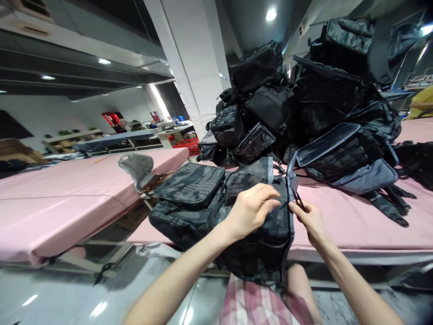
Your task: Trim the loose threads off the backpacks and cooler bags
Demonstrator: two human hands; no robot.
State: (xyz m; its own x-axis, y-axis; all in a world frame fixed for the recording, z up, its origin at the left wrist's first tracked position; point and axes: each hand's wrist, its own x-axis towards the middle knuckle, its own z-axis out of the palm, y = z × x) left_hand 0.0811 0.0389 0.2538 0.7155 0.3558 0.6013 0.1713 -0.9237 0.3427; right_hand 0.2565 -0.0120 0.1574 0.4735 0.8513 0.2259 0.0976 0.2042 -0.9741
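Observation:
A dark camouflage bag point(189, 185) lies in front of me, with its flap side spread toward the right and grey binding along the edge. Over the bag's middle hovers my left hand point(252, 207), its fingers curled and the thumb a little apart from them; nothing shows between them. At the bag's right edge, my right hand point(311, 219) is closed on what looks like small black scissors point(298, 199), their tips pointing up beside the grey binding. The right fingertips are close to that binding; whether they also grip it I cannot tell.
A tall heap of dark bags point(270, 108) stands behind on the pink-covered table point(338, 230). An unfolded bag point(341, 158) lies to the right. A second pink table point(67, 198) and a grey chair point(137, 169) are at the left. A white pillar point(192, 54) rises behind.

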